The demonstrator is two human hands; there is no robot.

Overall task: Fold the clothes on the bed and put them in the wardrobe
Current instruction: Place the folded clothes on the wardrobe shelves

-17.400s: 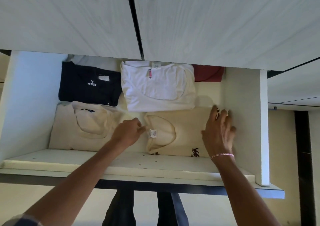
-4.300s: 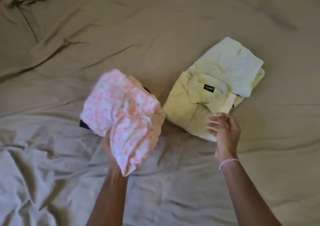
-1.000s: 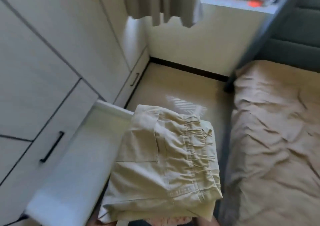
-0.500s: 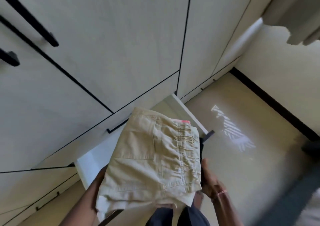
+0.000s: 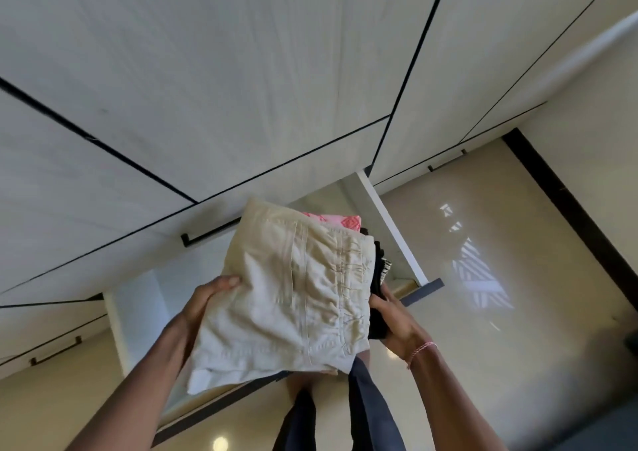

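Above the open drawer [image 5: 397,235], the left grip [image 5: 207,298] and right grip [image 5: 393,319] each clamp a side of the folded stack [image 5: 310,278]. Beige shorts [image 5: 276,319] lie on top.

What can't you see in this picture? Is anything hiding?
Head view:
- Inside of the drawer: the stack is held in front of it.
- The stack's lower clothes: the beige garment on top hides all but the edges of a pink one and a black one.
- Most fingers of the left hand and right hand: tucked under or behind the stack.
- The bed: outside the frame.
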